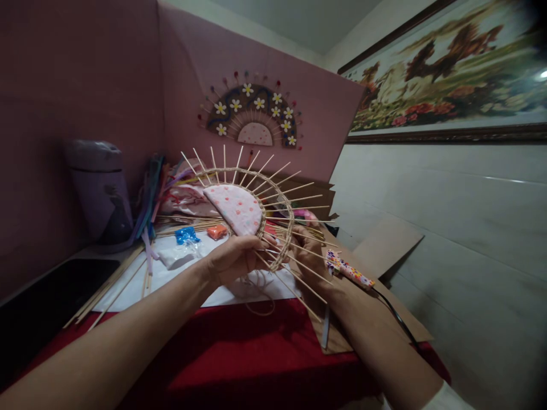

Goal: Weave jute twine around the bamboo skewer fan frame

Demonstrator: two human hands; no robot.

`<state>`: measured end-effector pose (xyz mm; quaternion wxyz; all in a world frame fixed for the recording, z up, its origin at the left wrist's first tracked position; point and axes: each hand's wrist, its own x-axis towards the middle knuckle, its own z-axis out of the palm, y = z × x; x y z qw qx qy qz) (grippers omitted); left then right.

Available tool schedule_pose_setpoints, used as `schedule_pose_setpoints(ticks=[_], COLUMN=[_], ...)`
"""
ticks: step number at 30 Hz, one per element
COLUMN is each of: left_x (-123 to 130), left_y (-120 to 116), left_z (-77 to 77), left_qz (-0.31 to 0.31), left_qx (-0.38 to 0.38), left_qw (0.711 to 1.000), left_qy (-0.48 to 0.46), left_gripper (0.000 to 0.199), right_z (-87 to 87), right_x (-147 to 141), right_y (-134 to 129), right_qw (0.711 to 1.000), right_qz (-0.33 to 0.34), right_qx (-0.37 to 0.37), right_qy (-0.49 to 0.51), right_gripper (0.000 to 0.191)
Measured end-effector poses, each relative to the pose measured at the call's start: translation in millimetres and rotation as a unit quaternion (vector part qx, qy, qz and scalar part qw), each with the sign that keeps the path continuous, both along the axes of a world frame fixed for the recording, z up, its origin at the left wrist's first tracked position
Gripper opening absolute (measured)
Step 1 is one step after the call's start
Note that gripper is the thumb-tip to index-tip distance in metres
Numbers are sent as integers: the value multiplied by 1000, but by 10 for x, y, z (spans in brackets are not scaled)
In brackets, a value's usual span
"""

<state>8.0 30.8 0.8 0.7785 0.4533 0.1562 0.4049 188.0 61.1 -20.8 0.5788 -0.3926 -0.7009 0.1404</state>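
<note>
A fan-shaped craft piece (234, 206) is held up in front of me, with a dotted half-round fabric centre. Thin wooden sticks fan out from it, and twine is woven through them in two arcs. My left hand (239, 256) grips its lower end near the fabric, thumb on top. Behind the sticks on the right side is my right hand (306, 250), its fingers bent by the outer twine arc and partly hidden. Loose twine (260, 310) hangs below the piece. Whether my right fingers pinch the twine or a stick is hard to see.
A flowered glue gun (349, 270) lies on cardboard (342, 336) at the right. Blue (187, 234) and orange (217, 231) packets rest on white paper. Loose sticks (106, 285) and a lilac container (100, 193) stand left. A finished flowered fan (256, 97) hangs on the pink board behind.
</note>
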Motion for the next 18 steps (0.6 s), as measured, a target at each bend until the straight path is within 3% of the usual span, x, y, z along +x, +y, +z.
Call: schedule_pose_setpoints(ticks=[5, 10, 18], left_x=[-54, -74, -103], left_y=[31, 43, 67], left_z=[44, 52, 85], left_qz=[25, 23, 80], left_qx=[-18, -43, -47], left_qw=[1000, 999, 996], left_qy=[5, -12, -2], left_gripper=[23, 24, 21], right_z=[-13, -5, 11], right_x=[32, 45, 48], right_y=[56, 60, 51], right_qw=[999, 997, 996], right_qz=[-18, -71, -72], right_qx=[-14, 19, 47], right_qy=[48, 14, 12], right_gripper=[21, 15, 11])
